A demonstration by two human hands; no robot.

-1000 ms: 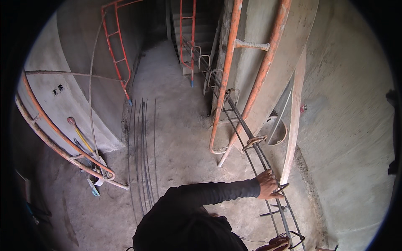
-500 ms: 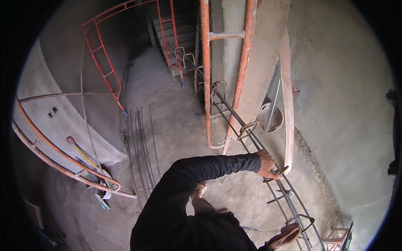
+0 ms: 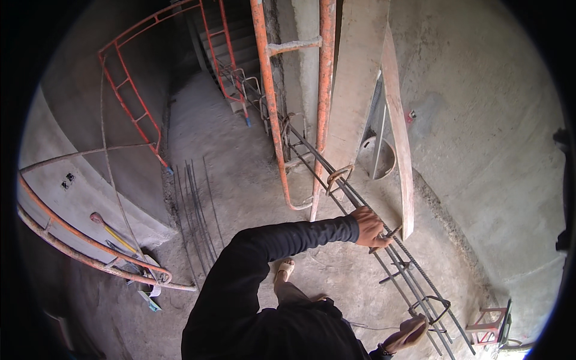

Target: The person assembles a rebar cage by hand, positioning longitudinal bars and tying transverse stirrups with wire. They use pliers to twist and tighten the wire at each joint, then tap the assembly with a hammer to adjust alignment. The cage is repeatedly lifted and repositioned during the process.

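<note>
Both hands at a long run of steel bars, partly fitted with rings

In the head view, the steel bars (image 3: pixel 351 195) run from beside the orange frame (image 3: pixel 324 90) down to the lower right, above the concrete floor (image 3: pixel 336 270). The left hand (image 3: pixel 370 227) lies over them, its fingers curled closed around the bars. The right hand (image 3: pixel 411 332) is at the lower end, partly open, just beside the lower ring (image 3: pixel 444 309); whether it grips anything cannot be told.

The bars already lie together, and rings sit around them at several spots, including the upper ring (image 3: pixel 332 182), so the work looks part done. Whether each ring is fastened is too small to tell, so how much remains is unclear. Loose rods (image 3: pixel 195 204) lie apart on the floor to the left.

No brand, label or writing can be read; the dark marks (image 3: pixel 68 181) on the left wall are too small to make out.
</note>
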